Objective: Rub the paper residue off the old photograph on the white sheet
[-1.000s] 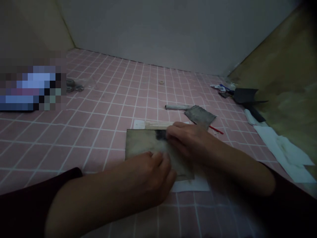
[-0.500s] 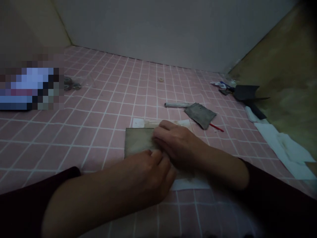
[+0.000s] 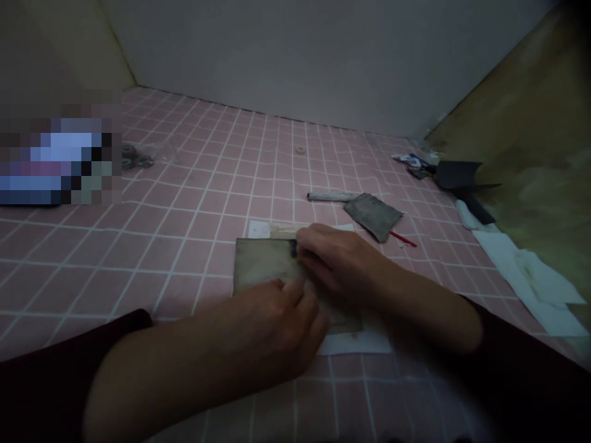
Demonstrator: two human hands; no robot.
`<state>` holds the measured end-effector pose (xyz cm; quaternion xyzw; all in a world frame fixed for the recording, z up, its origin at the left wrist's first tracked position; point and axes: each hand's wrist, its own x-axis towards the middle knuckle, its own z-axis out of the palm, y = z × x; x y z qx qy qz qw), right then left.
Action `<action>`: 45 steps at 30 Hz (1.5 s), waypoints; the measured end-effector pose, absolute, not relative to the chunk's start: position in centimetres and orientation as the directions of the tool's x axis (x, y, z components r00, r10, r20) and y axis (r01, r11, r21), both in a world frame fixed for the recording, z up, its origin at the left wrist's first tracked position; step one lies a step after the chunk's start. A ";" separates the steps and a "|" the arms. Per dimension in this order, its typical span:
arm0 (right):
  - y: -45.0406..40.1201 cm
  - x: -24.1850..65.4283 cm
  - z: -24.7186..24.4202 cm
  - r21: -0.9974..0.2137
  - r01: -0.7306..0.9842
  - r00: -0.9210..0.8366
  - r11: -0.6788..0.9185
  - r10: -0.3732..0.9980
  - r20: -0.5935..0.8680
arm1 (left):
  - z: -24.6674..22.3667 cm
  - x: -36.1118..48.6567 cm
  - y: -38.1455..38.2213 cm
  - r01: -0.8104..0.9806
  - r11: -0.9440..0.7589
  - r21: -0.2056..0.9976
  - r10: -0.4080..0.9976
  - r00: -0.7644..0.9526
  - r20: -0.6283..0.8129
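A worn beige-grey sheet [image 3: 261, 261] lies on white paper [image 3: 362, 344] in front of me. My left hand [image 3: 289, 329] rests over the sheet's near part, its fingers curled together; whatever they hold is hidden. Just beyond and to the right, my right hand [image 3: 339, 258] is closed over the sheet's far part. A small dark piece [image 3: 293, 248] shows at its fingertips, too little of it to name. Both hands sit close together and cover much of the sheet.
A grey cloth-like square [image 3: 373, 215] lies beyond my right hand, with a whitish tube [image 3: 330, 197] and a thin red stick [image 3: 404, 239] by it. To the right are white papers [image 3: 521, 271] and a black scoop-like object [image 3: 457, 174]. A blurred-out screen [image 3: 50, 160] is at left.
My right hand has shifted slightly right, uncovering more of the sheet and a small dark piece at its fingertips. My left hand stays nearly in place.
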<state>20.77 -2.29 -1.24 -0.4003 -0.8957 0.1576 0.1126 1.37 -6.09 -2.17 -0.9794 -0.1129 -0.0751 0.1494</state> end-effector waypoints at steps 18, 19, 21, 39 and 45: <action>-2.2 21.1 -1.2 -0.320 0.726 -0.632 0.609 0.774 0.038 | -2.0 1.4 -6.0 0.246 -0.928 -0.278 0.196 0.961 0.195; -2.2 20.8 -1.4 -0.344 0.704 -0.640 0.621 0.765 0.072 | -2.0 1.4 -6.0 0.246 -0.929 -0.277 0.196 0.961 0.196; -2.1 20.4 -1.6 -0.378 0.669 -0.654 0.640 0.748 0.109 | -2.0 1.4 -6.0 0.248 -0.928 -0.279 0.195 0.959 0.206; -2.1 21.9 -0.9 -0.252 0.749 -0.635 0.613 0.773 -0.008 | -2.3 1.4 -6.0 0.237 -0.933 -0.271 0.199 0.967 0.161; -2.3 20.5 -1.3 -0.342 0.672 -0.675 0.657 0.733 0.082 | -2.1 1.4 -5.9 0.244 -0.924 -0.295 0.184 0.959 0.215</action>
